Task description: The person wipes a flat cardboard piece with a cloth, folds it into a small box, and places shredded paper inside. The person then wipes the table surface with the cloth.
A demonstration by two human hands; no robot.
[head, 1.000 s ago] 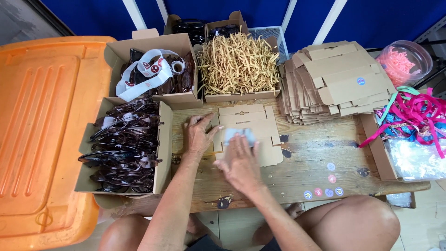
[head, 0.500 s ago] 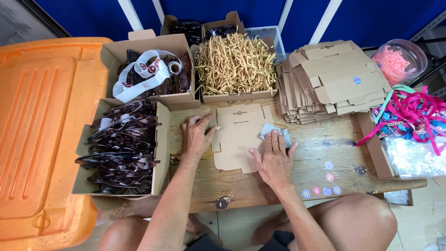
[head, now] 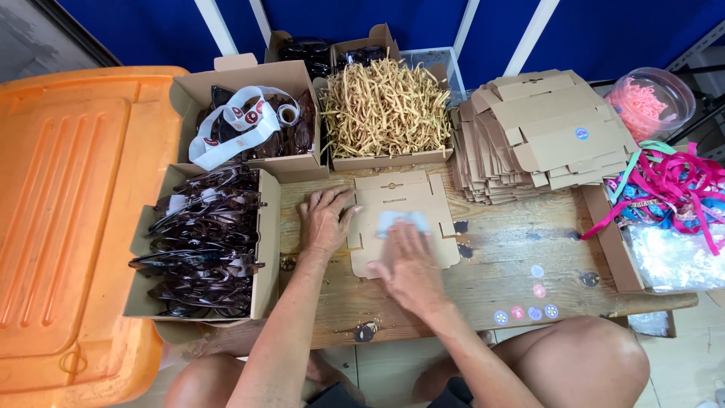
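A flat, unfolded brown cardboard box blank [head: 423, 198] lies on the wooden table [head: 491, 279] in front of me. My left hand [head: 326, 219] rests flat, fingers spread, on the table and the blank's left edge. My right hand [head: 408, 264] lies on the middle of the blank, its fingertips pressing a small pale blue sheet [head: 402, 221] against the cardboard. Just left of my left hand stands an open box of dark sunglasses [head: 204, 242].
Behind the blank stand a box of tan paper shreds [head: 385, 106] and a box with a white sticker roll [head: 242, 121]. A stack of flat blanks [head: 540, 136], pink ribbons [head: 664, 181] and a clear tub [head: 649, 102] lie right. Round stickers [head: 529, 302] dot the table. An orange lid [head: 60, 211] is left.
My right hand went out to the right of the blank with the pale blue sheet, then came back left and laid it on the blank's middle. My left hand stayed put.
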